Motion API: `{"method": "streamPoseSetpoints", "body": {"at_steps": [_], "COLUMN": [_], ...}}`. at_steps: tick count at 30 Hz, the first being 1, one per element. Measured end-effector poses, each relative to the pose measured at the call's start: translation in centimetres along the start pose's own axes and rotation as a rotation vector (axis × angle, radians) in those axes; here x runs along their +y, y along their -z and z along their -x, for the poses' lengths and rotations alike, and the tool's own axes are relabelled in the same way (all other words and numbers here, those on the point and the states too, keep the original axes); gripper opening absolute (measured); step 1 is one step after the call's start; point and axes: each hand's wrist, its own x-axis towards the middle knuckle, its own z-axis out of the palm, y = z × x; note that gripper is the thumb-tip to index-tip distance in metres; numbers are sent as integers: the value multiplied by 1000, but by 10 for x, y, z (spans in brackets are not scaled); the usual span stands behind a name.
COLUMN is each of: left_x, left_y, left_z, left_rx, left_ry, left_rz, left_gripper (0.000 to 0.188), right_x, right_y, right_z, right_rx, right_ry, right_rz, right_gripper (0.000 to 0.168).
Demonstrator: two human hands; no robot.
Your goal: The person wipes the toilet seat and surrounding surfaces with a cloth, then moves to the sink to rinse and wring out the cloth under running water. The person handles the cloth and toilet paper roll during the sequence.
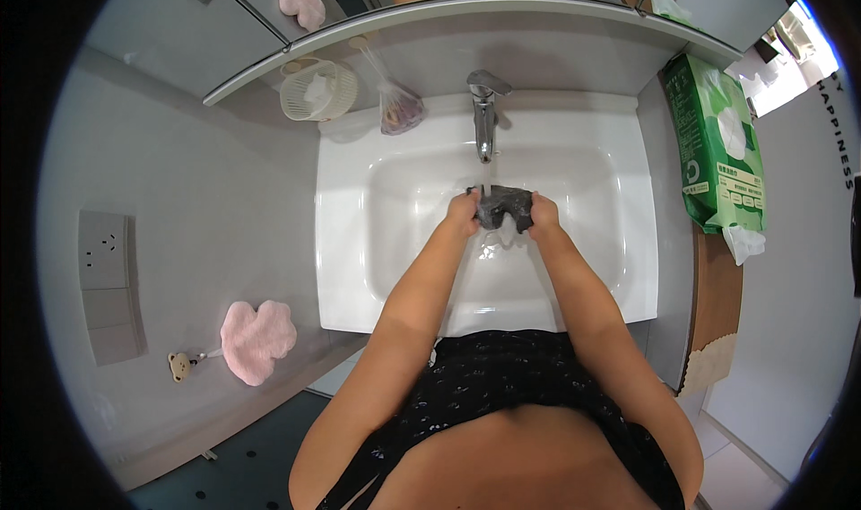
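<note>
A wet dark-grey cloth [506, 202] is stretched between my two hands over the basin of a white washbasin [417, 241]. Its left end is gripped by my left hand [464, 212], and my right hand [543, 214] grips the right end. Above it stands a chrome faucet [484, 116], from which a stream of water [487, 177] runs onto the cloth near my left hand. Water drips off the cloth's lower edge into the basin. Most of the fingers are hidden behind the cloth.
A cream plastic basket [319, 91] and a mesh bag [401, 110] hang at the back left. On the right, a green tissue pack [716, 147] rests on a wooden ledge [717, 288]. A pink fluffy cloth [257, 340] hangs on the left wall below a socket [104, 251]. Mirror cabinets [471, 2] overhang the back.
</note>
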Motion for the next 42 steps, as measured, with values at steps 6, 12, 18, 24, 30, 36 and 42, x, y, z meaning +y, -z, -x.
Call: {"method": "streamPoseSetpoints", "body": {"at_steps": [6,12,18,24,30,36,42], "left_x": [-3,71,194,224,203,213,245], "left_y": [-23,21,16,3,2,-24,-26], "left_z": [-8,-41,-18,6,29,74,117], "left_rx": [114,666,439,73,-364,-441,-326], "left_ry": [-92,-908,-1235,-788,-599,-702,-973], "left_rz": [-182,-558,-818,-937,-751,-533,-253], "left_gripper": [52,40,70,62,29,39,40], "right_x": [-2,-8,3,-2,-16,-20,-11], "right_y": [2,-23,-22,-27,-30,-36,-34], "right_z": [-3,34,29,33,25,37,59], "right_rx": [-115,-344,-356,-330,-314,-400,-458], "right_ry": [157,156,81,336,446,375,266], "right_rz": [-92,63,184,651,598,559,538], "right_gripper": [18,23,30,35,30,28,28]}}
